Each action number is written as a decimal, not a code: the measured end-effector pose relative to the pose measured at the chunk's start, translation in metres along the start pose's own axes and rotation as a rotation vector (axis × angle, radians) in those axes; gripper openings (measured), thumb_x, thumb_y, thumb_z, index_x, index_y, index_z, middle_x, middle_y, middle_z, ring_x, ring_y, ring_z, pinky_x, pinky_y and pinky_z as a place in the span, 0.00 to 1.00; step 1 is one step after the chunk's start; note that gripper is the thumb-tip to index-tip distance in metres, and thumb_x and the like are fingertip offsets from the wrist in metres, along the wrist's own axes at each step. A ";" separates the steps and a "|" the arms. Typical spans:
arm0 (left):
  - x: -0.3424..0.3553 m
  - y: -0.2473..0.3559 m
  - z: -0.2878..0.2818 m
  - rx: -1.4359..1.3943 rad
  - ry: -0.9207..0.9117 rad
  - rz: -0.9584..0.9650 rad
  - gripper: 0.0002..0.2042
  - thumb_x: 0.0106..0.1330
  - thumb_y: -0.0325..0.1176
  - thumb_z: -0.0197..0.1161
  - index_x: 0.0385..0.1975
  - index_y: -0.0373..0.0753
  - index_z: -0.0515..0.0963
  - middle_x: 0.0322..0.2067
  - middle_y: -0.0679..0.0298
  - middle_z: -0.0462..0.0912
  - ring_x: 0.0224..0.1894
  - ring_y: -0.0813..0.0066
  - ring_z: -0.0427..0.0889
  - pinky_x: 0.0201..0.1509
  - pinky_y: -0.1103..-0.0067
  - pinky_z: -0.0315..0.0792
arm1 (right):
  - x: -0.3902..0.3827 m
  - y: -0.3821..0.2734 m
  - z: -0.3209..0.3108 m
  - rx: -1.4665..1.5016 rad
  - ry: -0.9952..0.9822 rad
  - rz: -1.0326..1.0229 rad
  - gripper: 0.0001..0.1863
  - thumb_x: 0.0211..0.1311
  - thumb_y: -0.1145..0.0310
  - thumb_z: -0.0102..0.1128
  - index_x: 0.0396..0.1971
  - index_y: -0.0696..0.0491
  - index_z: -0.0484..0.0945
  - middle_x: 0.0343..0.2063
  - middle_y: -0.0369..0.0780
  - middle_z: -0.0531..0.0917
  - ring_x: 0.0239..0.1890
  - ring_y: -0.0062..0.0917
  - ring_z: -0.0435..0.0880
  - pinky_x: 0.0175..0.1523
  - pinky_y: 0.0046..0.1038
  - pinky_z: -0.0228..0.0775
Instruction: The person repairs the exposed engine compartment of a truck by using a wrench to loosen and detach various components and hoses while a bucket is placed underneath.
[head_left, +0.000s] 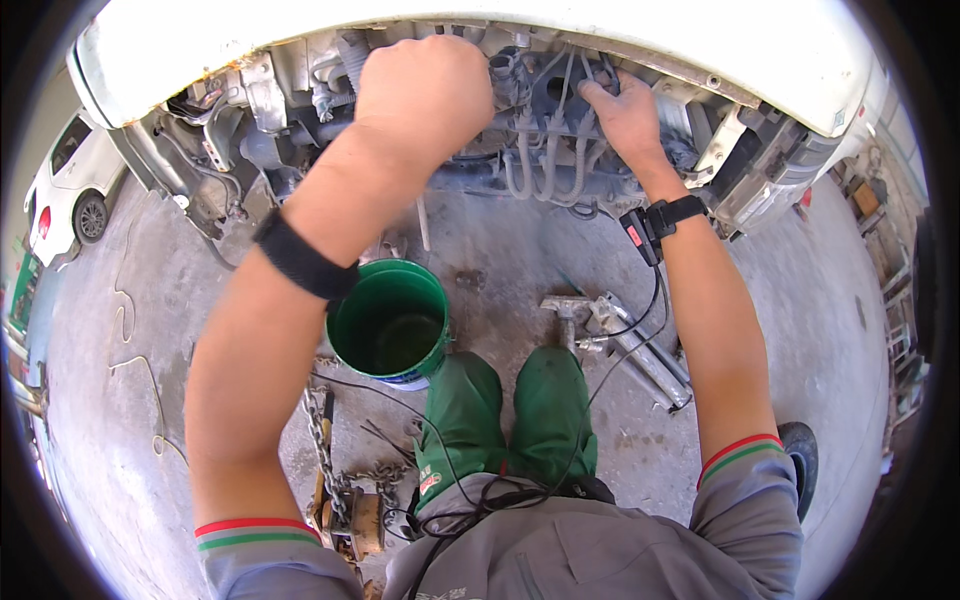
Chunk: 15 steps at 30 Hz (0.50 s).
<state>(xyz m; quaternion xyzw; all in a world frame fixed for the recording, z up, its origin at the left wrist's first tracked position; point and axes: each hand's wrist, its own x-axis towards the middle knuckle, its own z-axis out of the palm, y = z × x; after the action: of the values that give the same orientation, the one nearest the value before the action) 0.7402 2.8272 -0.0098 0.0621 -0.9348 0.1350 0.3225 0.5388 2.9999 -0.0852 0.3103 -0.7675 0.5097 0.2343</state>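
Observation:
My left hand (428,85) is raised in a fist in front of the opened front of a white vehicle (300,22). Whatever its fingers may hold is hidden behind the knuckles. My right hand (628,115) reaches in among the cables, with thumb and fingers closed around a small dark part too hidden to name. Just left of that hand, several grey corrugated hoses (550,165) hang in loops in the engine bay. A black corrugated tube (353,55) runs down beside my left fist.
A green bucket (440,345) stands on the concrete floor by my left knee. A metal jack (640,350) lies to the right of my knees. At lower left are a chain hoist (352,520) and its chain. A white car (75,190) is parked far left.

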 end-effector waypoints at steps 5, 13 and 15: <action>-0.009 -0.050 0.030 0.051 0.237 0.103 0.14 0.70 0.41 0.56 0.26 0.39 0.76 0.19 0.53 0.82 0.23 0.50 0.83 0.28 0.61 0.78 | -0.001 0.007 0.002 0.019 0.059 -0.088 0.19 0.52 0.58 0.66 0.31 0.60 0.82 0.20 0.38 0.81 0.24 0.22 0.76 0.36 0.26 0.72; 0.004 -0.143 0.076 0.031 0.301 0.279 0.11 0.74 0.43 0.53 0.36 0.43 0.73 0.15 0.52 0.77 0.21 0.44 0.78 0.24 0.57 0.72 | -0.003 -0.007 0.008 0.047 0.059 -0.050 0.20 0.51 0.57 0.65 0.31 0.61 0.81 0.20 0.41 0.82 0.24 0.26 0.76 0.39 0.29 0.73; 0.007 -0.140 0.076 0.018 0.234 0.248 0.12 0.75 0.43 0.50 0.37 0.42 0.74 0.18 0.49 0.77 0.24 0.44 0.79 0.28 0.57 0.73 | -0.003 -0.003 0.008 0.035 0.079 -0.034 0.20 0.50 0.56 0.65 0.31 0.61 0.81 0.21 0.43 0.82 0.25 0.28 0.78 0.39 0.30 0.73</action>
<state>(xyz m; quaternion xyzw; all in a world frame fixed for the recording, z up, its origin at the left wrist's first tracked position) 0.7183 2.6712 -0.0337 -0.0668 -0.8901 0.1883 0.4097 0.5426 2.9919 -0.0880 0.3068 -0.7434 0.5308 0.2674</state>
